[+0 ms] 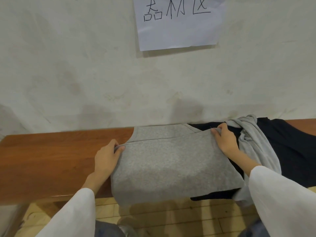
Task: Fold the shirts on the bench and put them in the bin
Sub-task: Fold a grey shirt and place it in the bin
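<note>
A grey shirt lies partly folded on the wooden bench, its near edge hanging over the front. My left hand pinches the folded layer's left corner. My right hand pinches its right corner, close to the wall. To the right lie a black shirt and a crumpled light grey shirt on top of it. No bin is in view.
A pale wall rises directly behind the bench, with a paper sign taped on it. Bare bench wood stretches to the left. Light wooden floor shows below the bench's front edge.
</note>
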A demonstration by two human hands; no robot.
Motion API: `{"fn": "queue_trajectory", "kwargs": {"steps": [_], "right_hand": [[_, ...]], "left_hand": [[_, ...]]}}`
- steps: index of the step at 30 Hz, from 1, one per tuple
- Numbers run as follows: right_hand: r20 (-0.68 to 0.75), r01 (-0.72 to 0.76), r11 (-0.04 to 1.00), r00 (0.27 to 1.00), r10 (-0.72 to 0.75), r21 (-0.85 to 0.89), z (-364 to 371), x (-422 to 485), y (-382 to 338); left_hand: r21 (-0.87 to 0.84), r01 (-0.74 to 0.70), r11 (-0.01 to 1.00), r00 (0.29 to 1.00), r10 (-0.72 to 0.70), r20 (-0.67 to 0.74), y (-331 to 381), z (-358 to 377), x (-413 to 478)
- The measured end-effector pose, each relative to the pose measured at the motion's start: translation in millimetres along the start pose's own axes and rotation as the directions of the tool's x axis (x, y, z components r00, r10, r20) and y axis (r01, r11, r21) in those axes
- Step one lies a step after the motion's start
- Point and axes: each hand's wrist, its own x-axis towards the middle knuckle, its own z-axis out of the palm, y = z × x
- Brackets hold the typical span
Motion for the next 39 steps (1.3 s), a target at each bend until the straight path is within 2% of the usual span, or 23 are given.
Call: {"fn": "queue_trajectory", "kwargs": {"steps": [4, 7, 10, 12, 13, 15, 18, 20, 23, 27, 30, 32, 35, 37, 39], "right_hand": [[0.034, -0.034, 0.992, 0.999, 0.038, -0.118, 0, 0, -7], [0.108, -0.1, 0.967, 0.986, 0.128, -0.233, -1, -1, -11], [0.232, -0.183, 0.97, 0.948, 0.217, -0.16, -8, -1, -13], [0.278, -0.257, 0.963, 0.922, 0.27, -0.084, -13, -2, -16], [0.267, -0.257, 0.965, 0.927, 0.263, -0.055, -12, -3, -16], [0.184, -0.148, 0.987, 0.97, 0.156, -0.058, -9, -9, -17], [0.099, -0.056, 0.993, 0.993, 0.066, -0.108, -4, -23, -16], [0.084, -0.12, 0.988, 0.988, 0.128, -0.092, -8, -30, -15], [0.118, -0.193, 0.98, 0.973, 0.198, -0.05, -20, -45, -18], [0.16, -0.15, 0.983, 0.973, 0.166, -0.11, -31, -78, -7], [0.171, -0.208, 0.977, 0.962, 0.211, -0.036, -37, -96, 10], [0.165, -0.217, 0.976, 0.963, 0.215, -0.008, -39, -104, 17], [0.115, -0.148, 0.988, 0.983, 0.141, 0.053, -36, -117, 19], [0.093, -0.096, 0.994, 0.991, 0.091, 0.048, -33, -123, 21], [0.092, -0.071, 0.996, 0.994, 0.067, 0.047, -32, -125, 25]], "left_hand": [[0.096, 0.047, 0.994, 0.998, -0.051, 0.034, 6, 0, 10], [0.114, 0.177, 0.978, 0.984, -0.173, -0.041, 4, 1, 2], [0.052, 0.293, 0.955, 0.956, -0.293, -0.007, -8, 0, -7], [0.041, 0.299, 0.954, 0.951, -0.301, 0.065, -11, -1, -12], [0.067, 0.284, 0.957, 0.954, -0.289, 0.081, -10, -1, -15], [0.119, 0.254, 0.96, 0.963, -0.263, 0.065, 1, 2, -23], [0.149, 0.2, 0.968, 0.98, -0.195, -0.046, 20, 11, -41], [0.077, 0.217, 0.973, 0.972, -0.207, -0.114, 27, 12, -48], [-0.053, 0.306, 0.951, 0.937, -0.31, -0.158, 24, 6, -54], [-0.146, 0.41, 0.9, 0.901, -0.425, -0.092, 17, -4, -90], [-0.156, 0.484, 0.861, 0.872, -0.49, -0.006, 17, 0, -124], [-0.26, 0.48, 0.838, 0.873, -0.485, 0.049, 21, 10, -141], [-0.538, 0.443, 0.717, 0.858, -0.513, 0.022, 29, 19, -152], [-0.593, 0.388, 0.706, 0.858, -0.512, -0.049, 34, 14, -151], [-0.556, 0.333, 0.762, 0.872, -0.474, -0.126, 34, 2, -146]]}}
